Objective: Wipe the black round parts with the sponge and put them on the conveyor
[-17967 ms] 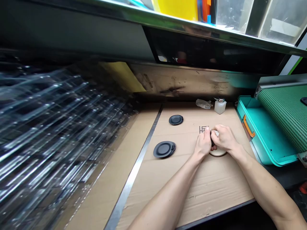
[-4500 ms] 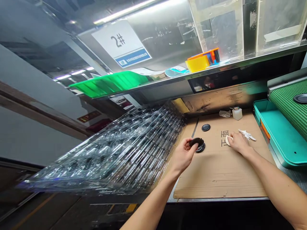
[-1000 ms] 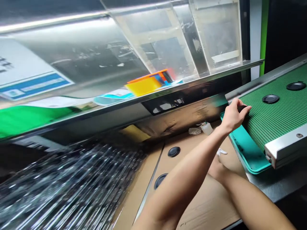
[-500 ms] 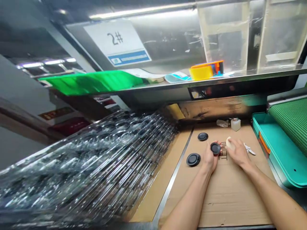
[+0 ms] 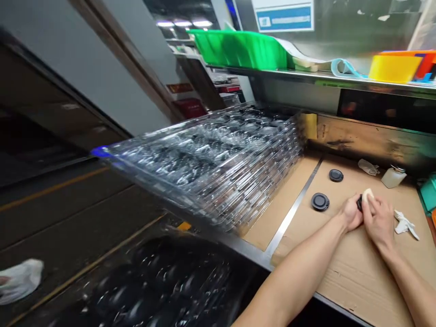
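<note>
Taking the hands as the centre of the dial, the left hand (image 5: 352,213) curls its fingers around a small black round piece (image 5: 359,203), which sits just above the brown cardboard sheet (image 5: 344,272). Its fingertips are covered by the right hand, so I cannot tell exactly how they press. The right hand (image 5: 379,221) pinches a cream pad (image 5: 368,195) between thumb and fingers, right against the black piece.

At nine o'clock a black disc (image 5: 320,202) lies flat on the cardboard, and a smaller-looking disc (image 5: 336,175) lies near eleven. Crumpled clear plastic (image 5: 368,167) is at twelve, a whitish bottle with a metal top (image 5: 393,177) at one, and a white crumpled cloth (image 5: 405,225) between three and four. A stack of clear trays (image 5: 204,154) rises between nine and ten.

Farther off towards eleven, a white sign (image 5: 285,17) is cut by the top edge; its blue band carries a square logo and a row of pale characters too blurred to read. An orange-brown notice (image 5: 180,87) at ten is equally illegible. On the shelf are a green bin (image 5: 241,50) between ten and eleven and a yellow container (image 5: 393,68) just past twelve.
</note>
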Demonstrator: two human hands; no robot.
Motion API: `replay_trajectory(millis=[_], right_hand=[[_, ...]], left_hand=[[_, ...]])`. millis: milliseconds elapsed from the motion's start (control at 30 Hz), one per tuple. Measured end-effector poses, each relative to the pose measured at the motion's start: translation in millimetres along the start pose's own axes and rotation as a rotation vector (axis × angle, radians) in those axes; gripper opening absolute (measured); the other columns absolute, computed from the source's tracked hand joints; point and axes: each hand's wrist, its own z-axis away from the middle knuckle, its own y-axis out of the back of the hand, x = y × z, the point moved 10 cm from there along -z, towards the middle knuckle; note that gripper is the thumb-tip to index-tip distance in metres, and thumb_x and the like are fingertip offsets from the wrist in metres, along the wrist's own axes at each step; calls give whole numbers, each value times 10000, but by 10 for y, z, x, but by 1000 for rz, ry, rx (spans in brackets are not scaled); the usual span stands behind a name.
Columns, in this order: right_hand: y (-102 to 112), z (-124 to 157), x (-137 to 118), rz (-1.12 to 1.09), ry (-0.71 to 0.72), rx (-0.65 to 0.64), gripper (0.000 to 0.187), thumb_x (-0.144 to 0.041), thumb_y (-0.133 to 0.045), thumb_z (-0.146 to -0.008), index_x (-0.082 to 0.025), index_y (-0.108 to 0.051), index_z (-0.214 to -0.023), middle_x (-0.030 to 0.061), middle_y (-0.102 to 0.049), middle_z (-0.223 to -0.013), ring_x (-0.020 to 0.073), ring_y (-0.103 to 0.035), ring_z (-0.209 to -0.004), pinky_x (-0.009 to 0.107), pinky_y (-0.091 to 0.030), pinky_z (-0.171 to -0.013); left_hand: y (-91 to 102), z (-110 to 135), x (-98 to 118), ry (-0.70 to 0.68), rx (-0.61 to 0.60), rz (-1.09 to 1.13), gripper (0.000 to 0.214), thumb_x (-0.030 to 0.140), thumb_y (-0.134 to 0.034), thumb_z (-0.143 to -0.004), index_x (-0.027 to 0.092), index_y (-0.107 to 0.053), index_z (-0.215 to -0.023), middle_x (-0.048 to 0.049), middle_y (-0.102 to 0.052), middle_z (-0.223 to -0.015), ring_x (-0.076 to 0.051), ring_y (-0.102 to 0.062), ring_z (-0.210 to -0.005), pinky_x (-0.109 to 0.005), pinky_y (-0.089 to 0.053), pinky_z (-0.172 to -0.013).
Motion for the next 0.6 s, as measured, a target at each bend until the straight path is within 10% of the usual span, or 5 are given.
replay_trajectory(millis=[600], right_hand=[[0,-27,-72,31,-72,-102,390,-408,-464,-989,-215,-716,-1215,138,-653,-1132,277,-558,-1009,431,-445,-912]], left_hand=[[42,-46,-4,33,-20,19,415,359,-349,-1047,123,-667,-921,-149,-735,-1013,-237,-699,-1015,-373,-508,-1009]])
